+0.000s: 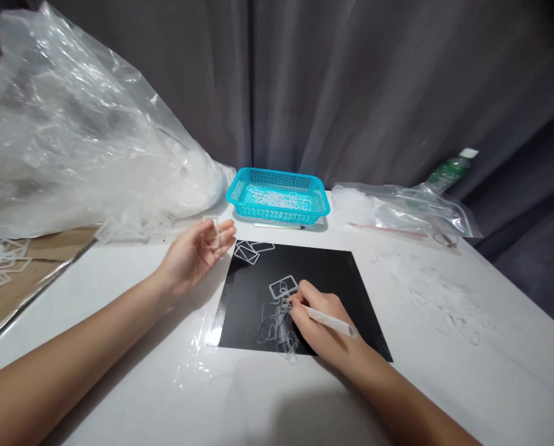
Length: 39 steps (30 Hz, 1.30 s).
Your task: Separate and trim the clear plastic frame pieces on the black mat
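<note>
My left hand (195, 254) is raised at the left of a black mat (332, 266), palm partly turned up. Held against its fingers by the thumb is a thin white rectangular frame (210, 233). In my right hand (320, 313), a slim white pen-shaped tool (330, 321) is gripped like a pen. Its tip points at a tangle of thin clear strips (279, 328) on the mat; I cannot make out the tip's kind. Just above the tangle lies another white frame (283, 287), overlapping it. Several more frames (247, 253) lie at the mat's upper left corner.
A blue plastic basket (279, 214) with white pieces stands behind the mat. At the left are a large clear bag (82, 136) and piled frames (0, 263) on cardboard. To the right are loose scraps (448, 300), a flat clear bag (397, 210) and a green bottle (450, 170).
</note>
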Motion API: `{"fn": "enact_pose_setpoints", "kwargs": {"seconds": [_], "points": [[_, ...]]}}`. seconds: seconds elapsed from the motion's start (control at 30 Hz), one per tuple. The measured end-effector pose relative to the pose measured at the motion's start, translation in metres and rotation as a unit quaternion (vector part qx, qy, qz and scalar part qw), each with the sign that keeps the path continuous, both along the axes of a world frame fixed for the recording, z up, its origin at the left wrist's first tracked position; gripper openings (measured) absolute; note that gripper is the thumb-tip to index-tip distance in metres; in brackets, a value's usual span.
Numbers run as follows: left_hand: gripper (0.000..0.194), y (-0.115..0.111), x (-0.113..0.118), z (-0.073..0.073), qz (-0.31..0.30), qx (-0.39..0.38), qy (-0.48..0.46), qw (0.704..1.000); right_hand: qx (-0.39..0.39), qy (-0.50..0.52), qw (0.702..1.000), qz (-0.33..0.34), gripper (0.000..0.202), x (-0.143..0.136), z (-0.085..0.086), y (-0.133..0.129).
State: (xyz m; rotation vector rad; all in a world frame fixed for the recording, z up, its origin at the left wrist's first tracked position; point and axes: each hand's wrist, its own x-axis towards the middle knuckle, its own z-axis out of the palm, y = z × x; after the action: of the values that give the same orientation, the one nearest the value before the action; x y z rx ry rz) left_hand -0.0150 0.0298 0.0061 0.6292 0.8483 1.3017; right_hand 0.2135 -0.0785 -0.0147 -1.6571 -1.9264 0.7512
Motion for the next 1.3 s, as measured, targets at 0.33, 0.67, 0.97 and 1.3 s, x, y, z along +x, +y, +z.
{"fn": "enact_pose_setpoints", "kwargs": {"seconds": [0.33,0.67,0.97,1.3], "points": [[0.042,-0.043,0.024,0.004,-0.241,-0.077,-0.135,0.958,0.005,-0.010,1.000,0.021,0.018,-0.001,-0.007,0.001],[0.052,-0.041,0.007,-0.003,-0.285,-0.068,-0.319,0.901,-0.007,-0.023,0.999,0.028,0.021,0.000,-0.005,0.000],[0.074,-0.046,0.011,-0.003,-0.335,-0.027,-0.261,0.905,-0.016,-0.031,0.999,0.038,0.022,0.001,-0.005,0.001],[0.058,-0.010,0.023,-0.021,-0.062,0.156,0.256,0.952,-0.125,0.228,0.965,0.021,0.018,-0.007,-0.003,0.001]]}}
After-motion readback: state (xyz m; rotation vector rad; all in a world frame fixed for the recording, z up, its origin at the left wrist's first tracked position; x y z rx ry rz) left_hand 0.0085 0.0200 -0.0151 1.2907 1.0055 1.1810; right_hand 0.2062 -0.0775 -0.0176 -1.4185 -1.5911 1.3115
